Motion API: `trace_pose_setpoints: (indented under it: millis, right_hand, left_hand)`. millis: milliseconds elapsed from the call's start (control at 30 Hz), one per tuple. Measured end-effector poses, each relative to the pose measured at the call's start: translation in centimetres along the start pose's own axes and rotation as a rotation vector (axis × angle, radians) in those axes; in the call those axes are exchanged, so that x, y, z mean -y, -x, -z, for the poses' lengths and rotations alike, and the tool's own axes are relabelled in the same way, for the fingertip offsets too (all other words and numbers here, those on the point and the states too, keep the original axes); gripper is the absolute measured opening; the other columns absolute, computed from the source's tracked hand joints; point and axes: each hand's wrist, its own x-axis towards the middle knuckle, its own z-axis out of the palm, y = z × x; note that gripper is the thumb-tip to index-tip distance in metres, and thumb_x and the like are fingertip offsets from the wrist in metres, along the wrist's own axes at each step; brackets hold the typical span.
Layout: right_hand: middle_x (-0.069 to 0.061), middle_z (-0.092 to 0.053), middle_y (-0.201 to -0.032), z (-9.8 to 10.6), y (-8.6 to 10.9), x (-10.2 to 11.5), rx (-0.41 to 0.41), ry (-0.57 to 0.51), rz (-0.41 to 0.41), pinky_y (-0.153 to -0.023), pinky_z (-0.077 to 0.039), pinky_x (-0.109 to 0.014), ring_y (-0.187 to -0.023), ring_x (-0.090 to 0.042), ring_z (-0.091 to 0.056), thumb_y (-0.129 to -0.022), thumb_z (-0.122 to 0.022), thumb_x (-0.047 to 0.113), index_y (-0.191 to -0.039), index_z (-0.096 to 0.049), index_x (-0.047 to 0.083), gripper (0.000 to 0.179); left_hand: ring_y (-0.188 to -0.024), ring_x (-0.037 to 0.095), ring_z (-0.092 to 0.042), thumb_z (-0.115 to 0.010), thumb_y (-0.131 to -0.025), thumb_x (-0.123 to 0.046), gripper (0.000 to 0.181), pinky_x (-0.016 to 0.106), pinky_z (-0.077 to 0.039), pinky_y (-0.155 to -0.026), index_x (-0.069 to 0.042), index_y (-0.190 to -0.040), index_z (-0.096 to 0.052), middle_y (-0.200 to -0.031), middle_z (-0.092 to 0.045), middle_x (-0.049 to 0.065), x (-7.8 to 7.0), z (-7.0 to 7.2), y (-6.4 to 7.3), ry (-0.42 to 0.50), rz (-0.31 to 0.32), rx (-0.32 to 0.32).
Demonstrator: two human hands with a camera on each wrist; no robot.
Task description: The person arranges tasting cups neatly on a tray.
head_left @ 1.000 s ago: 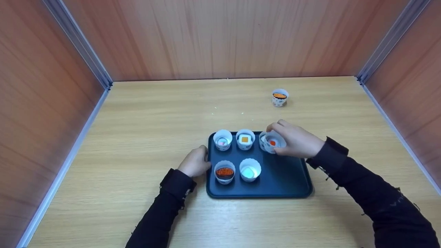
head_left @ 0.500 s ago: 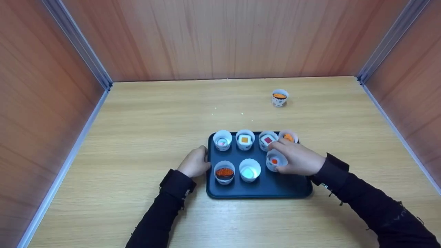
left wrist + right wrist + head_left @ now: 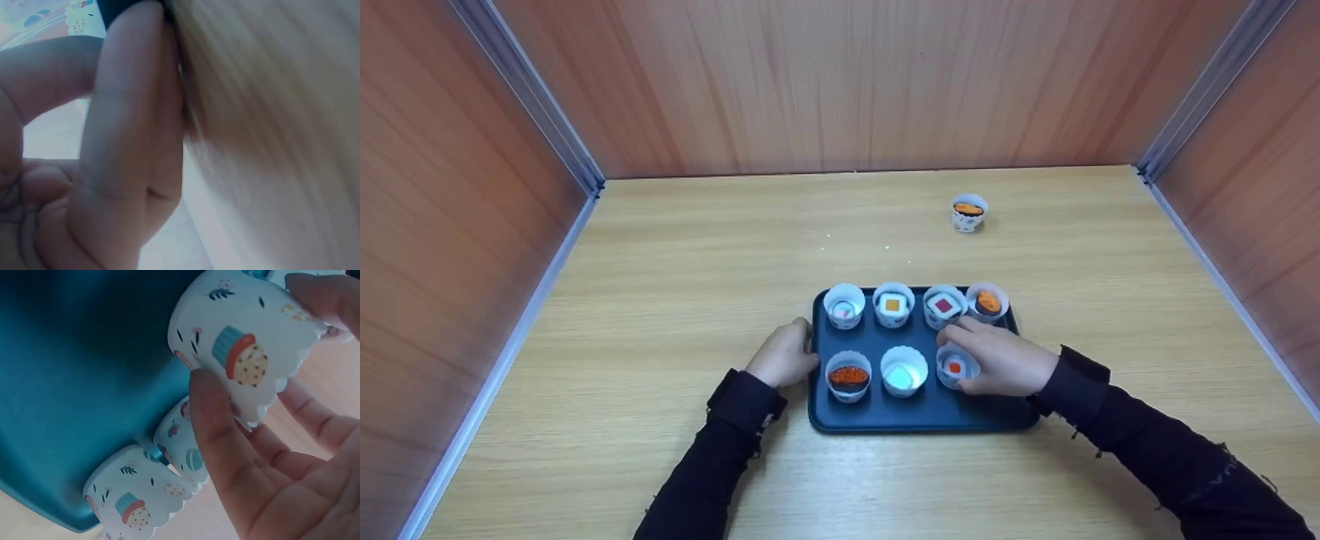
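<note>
My right hand (image 3: 1003,361) grips a white baking cup (image 3: 955,367) from its right side, thumb and fingertips against its wall. A small red-centred piece lies inside this cup. In the right wrist view its printed cupcake pattern and scalloped rim (image 3: 247,343) show close over the dark tray (image 3: 982,414). My left hand (image 3: 784,355) pinches the tray's left edge; fingers (image 3: 126,112) at that edge fill the left wrist view. Beside the held cup stand a cup with a pale green bottom (image 3: 904,371) and one with a red roe-topped sushi piece (image 3: 848,377).
Along the tray's back row are cups with a pinkish piece (image 3: 844,306), a yellow-square piece (image 3: 894,304), a red-square piece (image 3: 944,305) and an orange piece (image 3: 988,301). Another filled cup (image 3: 968,213) stands farther back on the table. Wood panels (image 3: 855,90) enclose the table.
My right hand has carried the cup from over the back row toward the front row, beside the green-bottomed cup. The back-right cups have come into view. My left hand stays on the tray edge.
</note>
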Motion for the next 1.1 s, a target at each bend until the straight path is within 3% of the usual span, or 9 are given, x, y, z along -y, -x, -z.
trace_pose_setpoints:
  millis: [300, 633, 733, 900, 1100]
  right_hand:
    - [-0.001, -0.054, -0.120, -0.3, 0.0, 0.0, -0.009, 0.003, -0.008, -0.086, -0.052, -0.033, -0.097, -0.016, -0.056, -0.081, -0.076, 0.027, -0.125, -0.055, 0.016, 0.051]
    - [-0.001, -0.055, -0.123, 0.5, 0.1, -0.5, -0.004, -0.030, 0.032, -0.090, -0.051, -0.036, -0.103, -0.017, -0.056, -0.084, -0.074, 0.041, -0.129, -0.053, 0.014, 0.057]
    - [-0.004, -0.056, -0.119, 1.2, 0.2, -0.7, -0.063, -0.038, 0.049, -0.087, -0.051, -0.035, -0.102, -0.018, -0.054, -0.088, -0.070, 0.040, -0.126, -0.056, 0.012, 0.049]
    - [-0.009, -0.055, -0.116, 2.8, 0.1, -2.0, -0.257, 0.012, 0.053, -0.079, -0.052, -0.036, -0.097, -0.021, -0.057, -0.091, -0.068, 0.036, -0.125, -0.059, 0.010, 0.043]
    - [-0.016, -0.047, -0.137, 4.9, -0.9, -5.1, -0.459, 0.030, -0.033, -0.091, -0.052, -0.052, -0.113, -0.032, -0.056, -0.090, -0.068, 0.040, -0.136, -0.052, 0.010, 0.057]
  left_hand:
    - [-0.063, 0.018, -0.046, -0.063, -0.082, -0.003, 0.023, 0.027, -0.036, -0.057, 0.002, -0.103, -0.056, -0.072, -0.047, 0.002, 0.2, -0.1, -0.1, -0.033, -0.036, -0.019]
    - [-0.061, 0.017, -0.046, -0.062, -0.082, -0.002, 0.022, 0.027, -0.036, -0.055, 0.002, -0.103, -0.055, -0.071, -0.047, 0.002, 0.1, 0.0, 0.0, -0.005, -0.015, -0.005]
    - [-0.060, 0.017, -0.046, -0.062, -0.083, -0.002, 0.023, 0.026, -0.036, -0.054, 0.003, -0.104, -0.055, -0.071, -0.047, 0.002, 0.1, 0.0, 0.0, 0.003, -0.010, -0.001]
    - [-0.060, 0.017, -0.047, -0.063, -0.083, -0.002, 0.023, 0.027, -0.037, -0.054, 0.003, -0.104, -0.055, -0.071, -0.048, 0.003, 0.2, -0.1, 0.0, 0.010, -0.010, -0.004]
    - [-0.060, 0.017, -0.047, -0.062, -0.084, -0.002, 0.021, 0.027, -0.037, -0.054, 0.003, -0.103, -0.055, -0.072, -0.048, 0.003, 0.2, -0.1, 0.0, 0.011, -0.008, -0.001]
